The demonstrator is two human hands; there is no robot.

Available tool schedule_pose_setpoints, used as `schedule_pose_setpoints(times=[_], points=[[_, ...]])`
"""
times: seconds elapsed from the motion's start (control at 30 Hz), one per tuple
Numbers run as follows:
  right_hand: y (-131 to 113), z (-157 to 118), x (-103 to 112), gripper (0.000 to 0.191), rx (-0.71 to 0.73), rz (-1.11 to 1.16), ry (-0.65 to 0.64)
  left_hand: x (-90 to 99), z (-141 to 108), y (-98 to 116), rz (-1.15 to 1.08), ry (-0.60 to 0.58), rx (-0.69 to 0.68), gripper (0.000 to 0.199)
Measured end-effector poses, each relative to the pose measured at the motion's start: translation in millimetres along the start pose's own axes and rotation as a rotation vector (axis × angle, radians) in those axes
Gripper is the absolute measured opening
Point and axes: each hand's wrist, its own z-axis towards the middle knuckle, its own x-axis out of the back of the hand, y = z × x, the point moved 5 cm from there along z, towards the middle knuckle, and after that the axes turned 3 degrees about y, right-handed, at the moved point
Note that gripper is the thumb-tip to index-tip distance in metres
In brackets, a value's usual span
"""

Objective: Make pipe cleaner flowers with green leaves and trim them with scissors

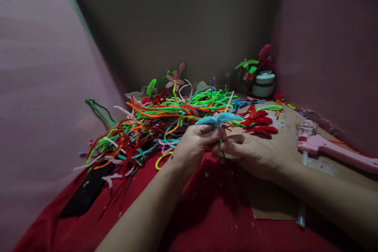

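A light blue pipe-cleaner flower (228,117) with spread petals is held up in front of me at mid-view. My left hand (196,141) pinches it just under the petals, thumb and fingers closed. Close beside it, my right hand (248,151) has thumb and fingers closed around the thin blue stem (220,145) below. Its lower fingers are partly hidden. Behind the hands lies a big tangled pile of coloured pipe cleaners (165,114). Just right of the flower rest several red pipe-cleaner petals (260,122).
A pink glue gun (333,149) with a clear glue stick lies at the right on a cardboard sheet (274,208). A black flat object (88,189) is at the left on the red cloth (195,220). A lidded jar (264,84) and finished flowers (174,78) stand behind.
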Motion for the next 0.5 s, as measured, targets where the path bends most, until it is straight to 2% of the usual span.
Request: schedule_pose_setpoints(times=[0.2, 0.3, 0.5], points=[[2.1, -2.7, -0.9, 0.012, 0.039, 0.116, -0.094, -5.7, -2.6, 5.7, -0.013, -0.153, -0.053, 0.019], [2.6, -2.1, -1.4, 0.017, 0.028, 0.116, -0.122, -5.9, -2.4, 6.3, 0.009, -0.139, -0.09, 0.019], [0.1, 1.6, 2.2, 0.013, 0.091, 0.137, 0.002, -5.4, 3.1, 0.1, -0.009, -0.06, -0.101, 0.021]])
